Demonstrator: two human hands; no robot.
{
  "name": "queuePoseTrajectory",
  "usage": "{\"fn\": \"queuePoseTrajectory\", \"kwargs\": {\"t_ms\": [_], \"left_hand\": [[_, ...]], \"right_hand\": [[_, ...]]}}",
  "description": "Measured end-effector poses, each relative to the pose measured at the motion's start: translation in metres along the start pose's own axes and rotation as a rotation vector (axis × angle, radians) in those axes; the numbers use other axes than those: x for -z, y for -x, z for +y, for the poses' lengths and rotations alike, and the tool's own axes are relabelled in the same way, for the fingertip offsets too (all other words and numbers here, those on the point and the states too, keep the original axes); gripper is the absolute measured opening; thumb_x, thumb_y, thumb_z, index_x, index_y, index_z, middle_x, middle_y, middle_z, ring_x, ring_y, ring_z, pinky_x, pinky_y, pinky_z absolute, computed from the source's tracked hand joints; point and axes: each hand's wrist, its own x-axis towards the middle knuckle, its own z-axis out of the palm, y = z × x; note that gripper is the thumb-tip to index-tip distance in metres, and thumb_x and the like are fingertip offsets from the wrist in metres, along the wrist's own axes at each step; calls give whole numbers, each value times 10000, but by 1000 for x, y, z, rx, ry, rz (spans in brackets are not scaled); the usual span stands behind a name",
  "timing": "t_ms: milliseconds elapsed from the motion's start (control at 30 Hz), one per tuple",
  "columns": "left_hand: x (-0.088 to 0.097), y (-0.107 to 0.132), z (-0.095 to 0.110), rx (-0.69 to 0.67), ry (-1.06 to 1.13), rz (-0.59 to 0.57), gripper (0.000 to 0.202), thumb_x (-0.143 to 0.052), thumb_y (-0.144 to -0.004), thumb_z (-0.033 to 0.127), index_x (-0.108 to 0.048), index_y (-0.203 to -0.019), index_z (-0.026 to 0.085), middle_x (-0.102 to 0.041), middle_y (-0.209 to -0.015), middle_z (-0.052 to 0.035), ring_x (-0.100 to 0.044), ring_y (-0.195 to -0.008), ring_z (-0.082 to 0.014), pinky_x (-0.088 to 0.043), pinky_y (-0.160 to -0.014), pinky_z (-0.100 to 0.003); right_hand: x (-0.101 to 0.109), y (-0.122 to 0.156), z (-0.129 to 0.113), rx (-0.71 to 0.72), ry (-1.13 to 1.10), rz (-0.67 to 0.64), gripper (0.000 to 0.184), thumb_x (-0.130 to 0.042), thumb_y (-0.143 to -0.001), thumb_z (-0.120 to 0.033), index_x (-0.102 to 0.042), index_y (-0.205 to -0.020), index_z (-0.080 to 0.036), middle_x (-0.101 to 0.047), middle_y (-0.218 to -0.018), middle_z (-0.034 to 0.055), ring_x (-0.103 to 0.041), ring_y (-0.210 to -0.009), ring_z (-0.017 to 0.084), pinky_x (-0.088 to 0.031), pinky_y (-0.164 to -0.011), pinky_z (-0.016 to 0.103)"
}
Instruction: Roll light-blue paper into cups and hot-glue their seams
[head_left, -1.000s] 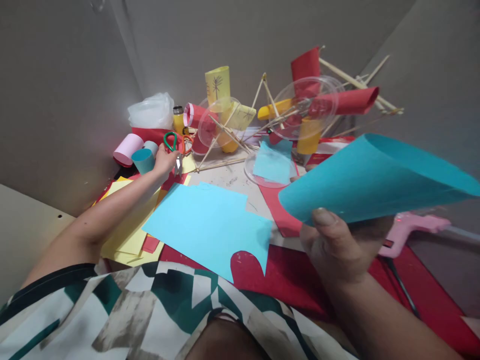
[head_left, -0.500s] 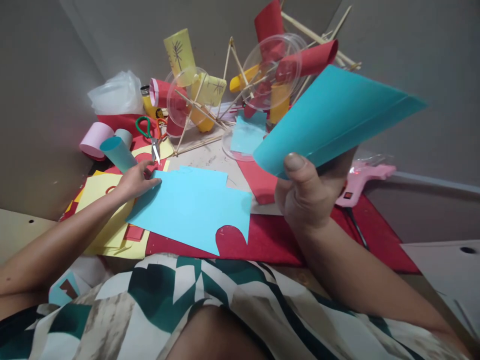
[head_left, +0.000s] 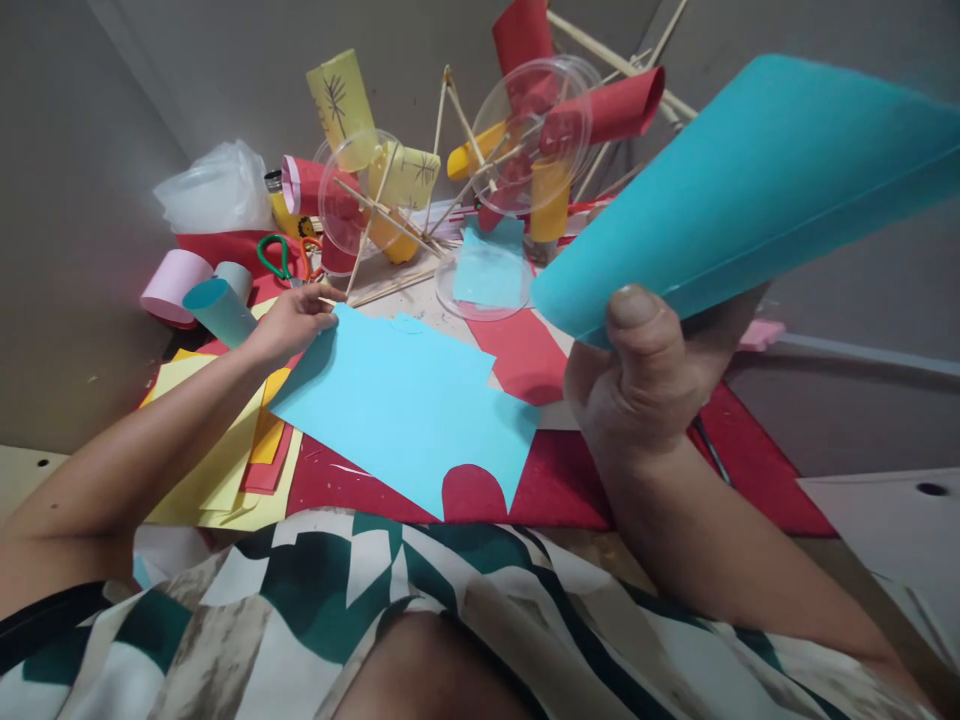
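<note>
**Hands and blue paper: relative position**

Worktop (head_left: 885, 520) is pale, overlaid with a large red paper sheet (head_left: 570, 480) and strewn with craft pieces. Largest item in view: a rolled teal paper cone (head_left: 742, 190), long axis running from lower left up to upper right, narrow end pinched in the right hand (head_left: 645, 390), thumb pressed on top, fingers curled beneath. Cone is lifted well clear of the table.

Next: flat light-blue paper sheet (head_left: 409, 400) with a rounded notch cut from its near edge, lying on the red sheet, long axis from far left to near right. Left hand (head_left: 296, 320) rests at the sheet's far-left corner, fingers loosely bent and touching the edge; whether they pinch it, I cannot tell. Left hand is the nearer one to this sheet; right hand is apart from it, above and to the right.

Just beyond the left hand: green-handled scissors (head_left: 279, 258), and a small teal paper tube (head_left: 217, 308) to its left.
</note>
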Motion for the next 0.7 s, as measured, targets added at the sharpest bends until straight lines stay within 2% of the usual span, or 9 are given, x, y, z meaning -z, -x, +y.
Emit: {"fn": "queuePoseTrajectory", "kwargs": {"t_ms": [200,333,467,600,700], "left_hand": [[-38,-41,14,-84,-267,-159,434,-569,-715,32,-769,-1084,144,-640,-753,-31,-575,-651,-157,-478,-647,-271],[-65,-65,16,-169,-392,-150,548,-497,-710,-34,-760,-1166,120,-742,-960,-92,-677,-870,-223,-523,-826,-311],[-83,-86,19,-257,-508,-118,607,-480,-710,-54,-732,-1237,110,-742,-1218,-148,-668,-1152,-302,-481,-1029,-372],[-96,-100,23,-353,-566,-142,603,-491,-711,-47,-739,-1223,152,-742,-1269,-131,-646,-1248,-319,-448,-1106,-391],[-104,-107,28,-430,-576,-165,616,-486,-723,-49,-730,-1245,167,-730,-1300,-125,-629,-1284,-316,-441,-1120,-397]], "right_hand": [[1,0,4,24,-4,3,431,-815,-710,-480,-709,-1115,-383,-695,-1160,-21,-695,-1129,246,-530,-1041,471],[1,2,4,14,-39,23,420,-860,-692,-467,-722,-1075,-363,-715,-1096,-13,-715,-1025,235,-567,-978,448],[3,4,3,-32,51,8,472,-825,-707,-539,-692,-1128,-370,-712,-1107,-4,-718,-1052,257,-579,-975,474],[4,4,2,-36,82,-2,474,-818,-731,-544,-688,-1155,-375,-709,-1117,-10,-708,-1110,266,-546,-1048,503],[1,3,2,-33,70,23,564,-826,-695,-558,-673,-1204,-372,-707,-1146,1,-695,-1158,280,-531,-1069,521]]}}
